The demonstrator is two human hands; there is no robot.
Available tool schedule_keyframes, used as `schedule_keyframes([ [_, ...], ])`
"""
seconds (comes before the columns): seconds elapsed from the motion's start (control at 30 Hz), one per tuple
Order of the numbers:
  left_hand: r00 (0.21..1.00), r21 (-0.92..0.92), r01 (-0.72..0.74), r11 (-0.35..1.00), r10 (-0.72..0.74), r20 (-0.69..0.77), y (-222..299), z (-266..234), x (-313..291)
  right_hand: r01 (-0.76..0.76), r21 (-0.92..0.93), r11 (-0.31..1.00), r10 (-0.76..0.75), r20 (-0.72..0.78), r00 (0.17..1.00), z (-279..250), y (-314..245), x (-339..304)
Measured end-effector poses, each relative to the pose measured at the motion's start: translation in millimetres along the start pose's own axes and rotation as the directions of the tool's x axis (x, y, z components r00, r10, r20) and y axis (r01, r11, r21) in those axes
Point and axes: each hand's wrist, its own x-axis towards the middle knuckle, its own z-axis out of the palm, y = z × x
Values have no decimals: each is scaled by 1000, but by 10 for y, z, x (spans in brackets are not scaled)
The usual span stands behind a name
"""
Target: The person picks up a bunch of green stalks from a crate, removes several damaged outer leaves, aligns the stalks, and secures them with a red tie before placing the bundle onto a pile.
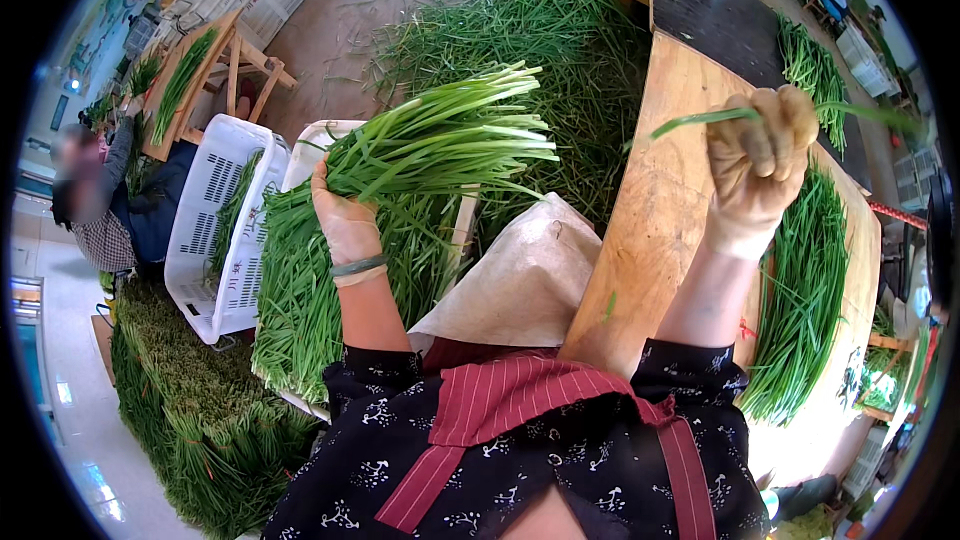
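1 green bunch (440, 140) extends rightward from the left grip (345, 222) clasping it; the right grip (758, 155) pinches leaf strands (700, 120).

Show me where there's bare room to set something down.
The wooden table has a bare patch between the pale cloth and long greens at right, short of the black board. Some scrap-strewn floor shows between stacked crates and the leaf heap. Crowded: around the left hand, above packed greens.

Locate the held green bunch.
Head view, upper half, just left of centre: the green bunch is in the left grip, over the stalk-filled white crate.
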Motion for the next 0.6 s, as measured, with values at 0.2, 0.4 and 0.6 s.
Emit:
schedule_keyframes([
  [0.2,999,26,-49,998,48,18,-18,18,-96,-435,-693,-575,160,-617,771,-529,403,-87],
  [0.4,999,81,-22,996,19,40,0,61,-114,-519,-848,-105,491,-498,714,-421,1095,-144],
  [0.6,951,-29,25,999,-15,310,-63,205,-267,-765,-585,269,348,-682,643,-464,1040,193],
])
